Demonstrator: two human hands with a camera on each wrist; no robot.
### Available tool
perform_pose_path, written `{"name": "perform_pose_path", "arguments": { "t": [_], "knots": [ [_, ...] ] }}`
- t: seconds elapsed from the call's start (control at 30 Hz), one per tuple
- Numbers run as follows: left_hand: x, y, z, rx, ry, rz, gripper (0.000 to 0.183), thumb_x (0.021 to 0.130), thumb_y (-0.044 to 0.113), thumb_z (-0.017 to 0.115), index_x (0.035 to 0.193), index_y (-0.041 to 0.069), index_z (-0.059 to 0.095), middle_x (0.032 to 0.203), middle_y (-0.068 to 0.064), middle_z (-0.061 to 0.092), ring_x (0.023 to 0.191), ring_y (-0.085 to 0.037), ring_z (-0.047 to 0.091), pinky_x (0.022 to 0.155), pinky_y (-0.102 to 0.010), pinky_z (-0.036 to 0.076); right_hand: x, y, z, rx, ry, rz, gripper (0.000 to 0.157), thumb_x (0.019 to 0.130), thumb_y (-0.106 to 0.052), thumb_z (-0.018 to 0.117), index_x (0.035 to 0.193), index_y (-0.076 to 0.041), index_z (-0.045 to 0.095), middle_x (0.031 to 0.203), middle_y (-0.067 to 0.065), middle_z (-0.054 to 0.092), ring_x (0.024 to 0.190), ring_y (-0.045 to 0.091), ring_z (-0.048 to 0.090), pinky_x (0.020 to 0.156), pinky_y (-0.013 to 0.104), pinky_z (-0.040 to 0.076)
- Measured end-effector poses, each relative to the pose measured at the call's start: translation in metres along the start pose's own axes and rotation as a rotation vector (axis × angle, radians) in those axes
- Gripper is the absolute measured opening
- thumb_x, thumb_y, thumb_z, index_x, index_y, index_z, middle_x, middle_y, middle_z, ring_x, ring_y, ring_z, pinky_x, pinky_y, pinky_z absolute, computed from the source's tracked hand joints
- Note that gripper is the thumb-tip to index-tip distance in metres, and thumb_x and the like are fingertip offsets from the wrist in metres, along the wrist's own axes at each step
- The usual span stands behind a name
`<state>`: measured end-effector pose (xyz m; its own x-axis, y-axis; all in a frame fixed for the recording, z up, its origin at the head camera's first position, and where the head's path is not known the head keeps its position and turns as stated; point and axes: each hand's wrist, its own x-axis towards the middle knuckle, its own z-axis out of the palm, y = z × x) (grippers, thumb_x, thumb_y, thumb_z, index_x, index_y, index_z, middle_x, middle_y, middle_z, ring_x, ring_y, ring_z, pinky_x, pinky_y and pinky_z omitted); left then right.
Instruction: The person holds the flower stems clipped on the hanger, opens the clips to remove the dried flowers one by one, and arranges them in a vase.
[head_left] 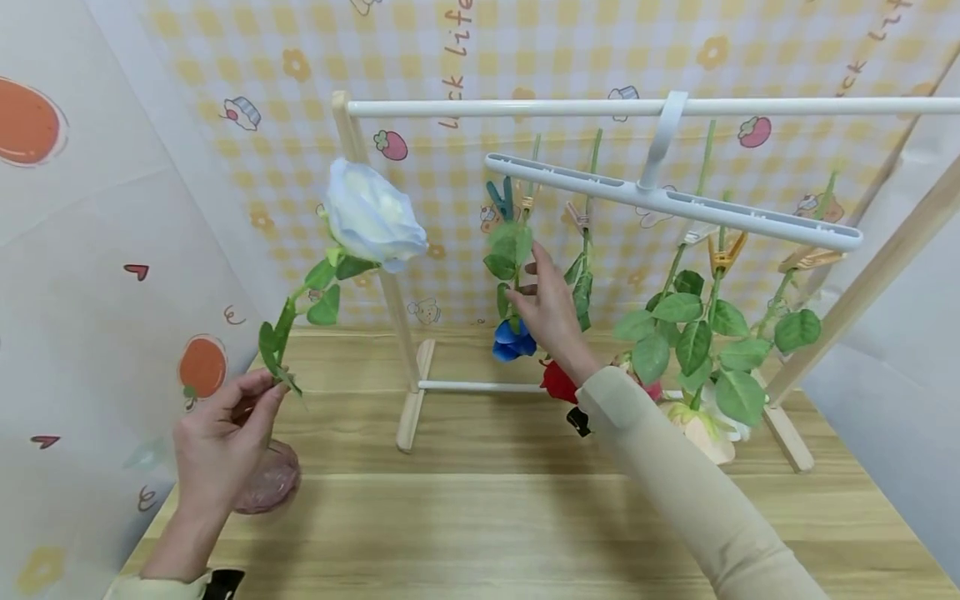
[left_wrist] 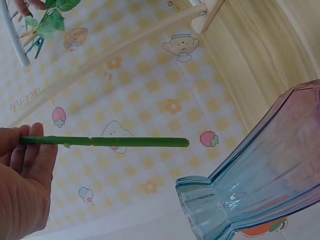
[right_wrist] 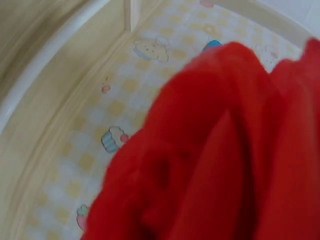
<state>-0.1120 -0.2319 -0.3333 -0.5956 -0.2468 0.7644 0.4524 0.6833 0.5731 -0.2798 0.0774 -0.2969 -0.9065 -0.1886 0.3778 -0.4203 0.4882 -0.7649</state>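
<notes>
In the head view, my left hand (head_left: 221,437) pinches the green stem of a white rose (head_left: 372,212), with the bloom upward. The bare lower stem (left_wrist: 130,142) sticks out past my fingers in the left wrist view. Near it is a translucent pink-and-blue vase (left_wrist: 260,165), its mouth apart from the stem tip. My right hand (head_left: 553,312) is at the leaves of a blue flower (head_left: 514,340) hanging upside down, fingers spread beside its stem. A red flower (right_wrist: 200,150) fills much of the right wrist view, hiding that hand.
A white hanger (head_left: 675,204) with several clothespins (head_left: 726,248) hangs from the rack's white bar (head_left: 510,107). More flowers hang head-down at the right, including a pale one (head_left: 701,429). The rack's wooden feet (head_left: 411,417) stand on the wooden table (head_left: 465,533).
</notes>
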Motion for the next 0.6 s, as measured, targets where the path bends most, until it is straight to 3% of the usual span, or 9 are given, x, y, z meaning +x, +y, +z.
{"name": "perform_pose_path", "arguments": {
  "t": [0.23, 0.37, 0.6],
  "knots": [
    [0.000, 0.004, -0.002, 0.024, 0.001, -0.053, 0.015, 0.075, -0.016, 0.068, 0.088, -0.011, 0.068, 0.088, 0.041, 0.056, 0.074, 0.020, 0.056, 0.060, 0.000, 0.043, 0.002, 0.002, 0.010, 0.114, -0.033, 0.065, 0.069, 0.089, -0.009, 0.063, 0.147, -0.005, 0.025, 0.112, 0.020, 0.056, 0.095, 0.028, 0.055, 0.081, 0.036, 0.049],
    [-0.001, 0.004, -0.003, 0.013, 0.008, -0.075, 0.014, 0.075, -0.016, 0.068, 0.088, -0.011, 0.068, 0.088, 0.040, 0.057, 0.074, 0.018, 0.057, 0.060, -0.001, 0.043, 0.000, 0.004, 0.015, 0.117, 0.014, 0.048, 0.059, 0.090, -0.008, 0.062, 0.142, -0.003, 0.035, 0.103, 0.021, 0.060, 0.094, 0.030, 0.058, 0.084, 0.039, 0.048],
    [-0.002, 0.004, -0.006, 0.017, 0.026, -0.104, 0.013, 0.075, -0.015, 0.068, 0.087, -0.010, 0.068, 0.086, 0.038, 0.057, 0.071, 0.017, 0.057, 0.058, -0.001, 0.043, -0.015, 0.003, 0.018, 0.182, 0.095, 0.022, 0.037, 0.092, -0.007, 0.057, 0.127, -0.003, 0.045, 0.108, 0.019, 0.063, 0.098, 0.029, 0.062, 0.083, 0.041, 0.051]
  ]
}}
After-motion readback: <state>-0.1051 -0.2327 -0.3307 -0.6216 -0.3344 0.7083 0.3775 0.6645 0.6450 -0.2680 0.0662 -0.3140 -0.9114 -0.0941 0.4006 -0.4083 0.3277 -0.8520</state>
